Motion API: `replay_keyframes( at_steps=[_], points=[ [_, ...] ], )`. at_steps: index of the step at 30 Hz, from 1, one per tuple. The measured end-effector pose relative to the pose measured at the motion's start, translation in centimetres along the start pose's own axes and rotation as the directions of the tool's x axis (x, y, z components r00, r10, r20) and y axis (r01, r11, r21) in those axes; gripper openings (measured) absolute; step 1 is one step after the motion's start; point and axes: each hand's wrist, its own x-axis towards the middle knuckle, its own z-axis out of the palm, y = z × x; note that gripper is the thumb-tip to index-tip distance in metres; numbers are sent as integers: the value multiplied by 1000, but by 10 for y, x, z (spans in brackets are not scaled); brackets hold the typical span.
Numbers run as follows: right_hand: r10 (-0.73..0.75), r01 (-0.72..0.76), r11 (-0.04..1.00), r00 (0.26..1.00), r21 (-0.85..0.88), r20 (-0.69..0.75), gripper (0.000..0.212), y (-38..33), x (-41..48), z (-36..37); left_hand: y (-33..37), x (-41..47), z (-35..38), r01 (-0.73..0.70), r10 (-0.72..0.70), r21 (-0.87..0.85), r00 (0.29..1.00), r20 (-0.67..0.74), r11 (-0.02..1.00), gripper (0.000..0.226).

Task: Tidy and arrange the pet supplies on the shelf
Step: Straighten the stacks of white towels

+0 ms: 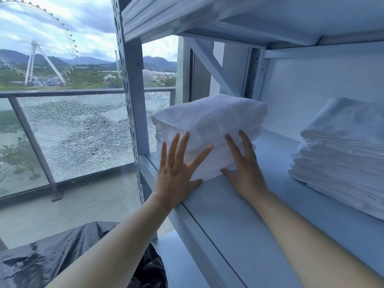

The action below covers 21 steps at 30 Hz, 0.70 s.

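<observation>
A stack of folded white towels [209,121] sits at the left end of the white metal shelf [259,215]. My left hand [176,169] lies flat against the stack's front left side, fingers spread and straight. My right hand [245,167] presses its front right side, fingers straight, thumb at the stack's bottom edge. A second pile of folded white cloths [340,154] sits on the same shelf at the right, apart from both hands.
The shelf's perforated upright post [129,104] stands just left of the towels, with another shelf board [228,15] close above. A black plastic bag [62,256] lies below at the lower left. Behind is a window onto a balcony with a cracked glass railing [83,136].
</observation>
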Motion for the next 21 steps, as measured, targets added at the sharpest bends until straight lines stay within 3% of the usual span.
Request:
replay_keyframes(
  at_steps=[4, 10, 16, 21],
  points=[
    [7, -7, 1000, 1000, 14, 7, 96, -1, 0, 0, 1, 5, 0, -44, 46, -37, 997, 67, 998, 106],
    [10, -10, 1000, 1000, 23, 23, 91, -2, -1, 0, 1, 6, -1, 23, -9, -115, 992, 122, 993, 94],
    [-5, 3, 999, 999, 33, 45, 89, -4, -5, -4, 1, 5, -1, 46, -35, -123, 995, 92, 991, 90],
    [71, -73, 997, 996, 39, 49, 86, -8, -4, -15, 5, 3, -6, 25, -26, 22, 997, 79, 999, 96]
  ],
)
